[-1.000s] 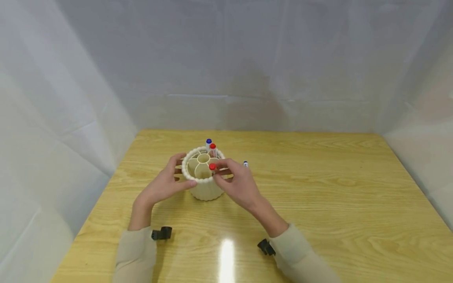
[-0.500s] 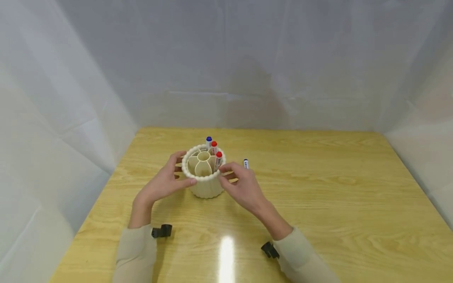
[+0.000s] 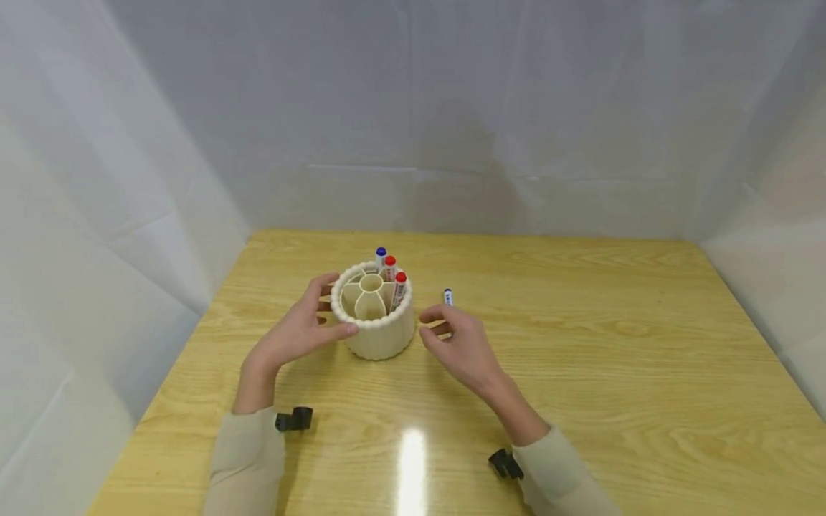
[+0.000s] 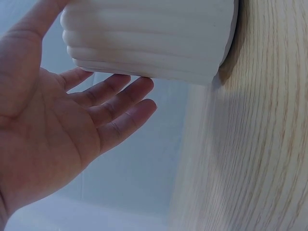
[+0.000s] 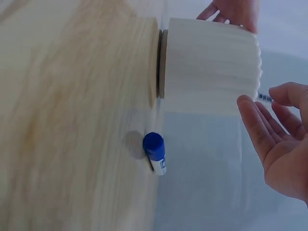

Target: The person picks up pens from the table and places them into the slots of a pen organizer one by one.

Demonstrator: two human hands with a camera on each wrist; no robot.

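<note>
A cream ribbed pen holder stands on the wooden table. Three markers stand in its back and right compartments: one blue-capped and two red-capped. My left hand rests against the holder's left side, thumb at the front rim and fairly straight fingers behind it; in the left wrist view the hand is spread beside the holder. My right hand hovers empty and relaxed just right of the holder. A blue-capped marker on the table is partly hidden behind it.
White sheeting walls the table on the left, back and right. Black wrist mounts sit on both sleeves. In the right wrist view the loose blue-capped marker is on the table a short way from the holder's base.
My right hand let the second red-capped marker drop upright into the holder's right compartment, then drew back to the right, empty. The left hand stayed on the holder.
</note>
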